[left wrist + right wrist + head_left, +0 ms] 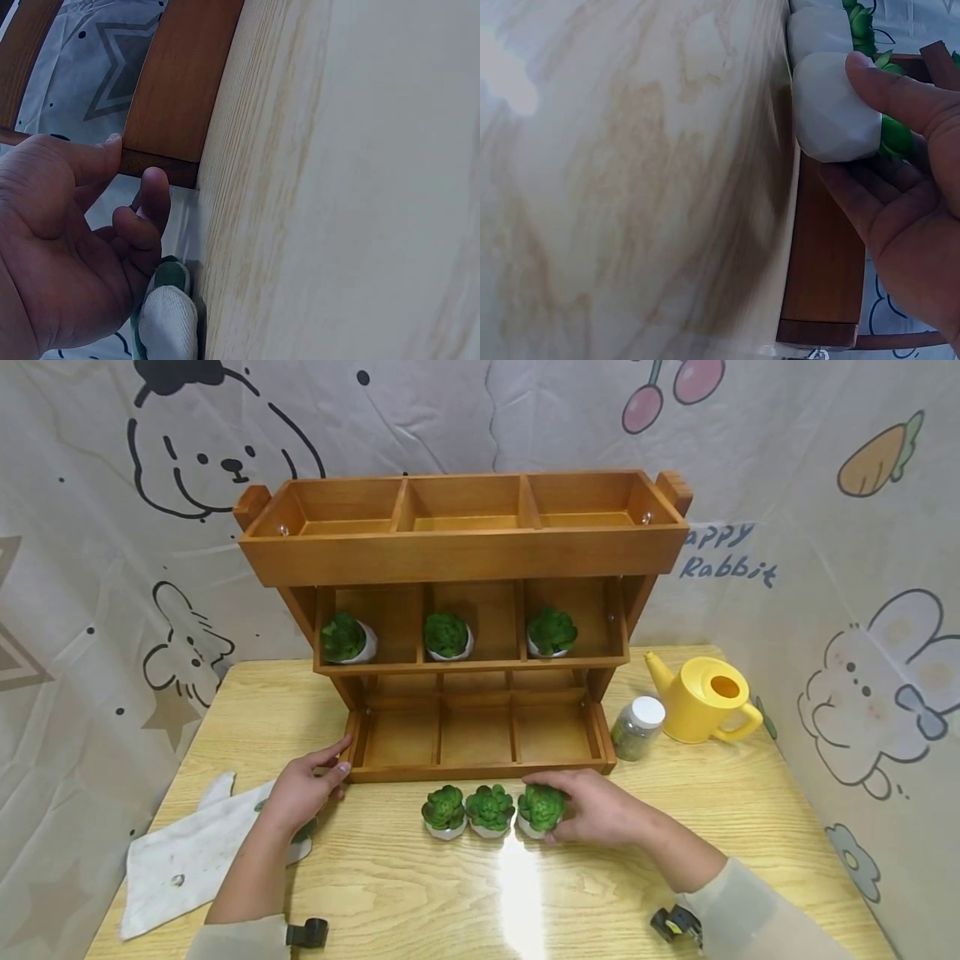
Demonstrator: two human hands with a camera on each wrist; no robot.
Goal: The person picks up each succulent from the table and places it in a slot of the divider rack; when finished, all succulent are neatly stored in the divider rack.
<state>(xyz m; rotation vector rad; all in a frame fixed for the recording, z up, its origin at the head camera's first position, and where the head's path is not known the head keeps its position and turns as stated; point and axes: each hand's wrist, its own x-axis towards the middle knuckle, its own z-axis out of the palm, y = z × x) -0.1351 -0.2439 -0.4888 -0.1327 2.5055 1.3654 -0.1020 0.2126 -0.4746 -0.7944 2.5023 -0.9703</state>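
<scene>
My right hand grips the rightmost of three potted succulents in front of the wooden shelf; in the right wrist view, thumb and fingers lie round its white faceted pot. Beside it stand a middle succulent and a left succulent, close together. At the lower left front corner of the shelf, my left hand pinches the end of the bottom tier. The left wrist view shows thumb and fingertips at that corner.
Three more succulents sit in the middle tier, one per compartment. Right of the shelf stand a clear jar with a white lid and a yellow watering can. White gloves lie at left, under my left forearm.
</scene>
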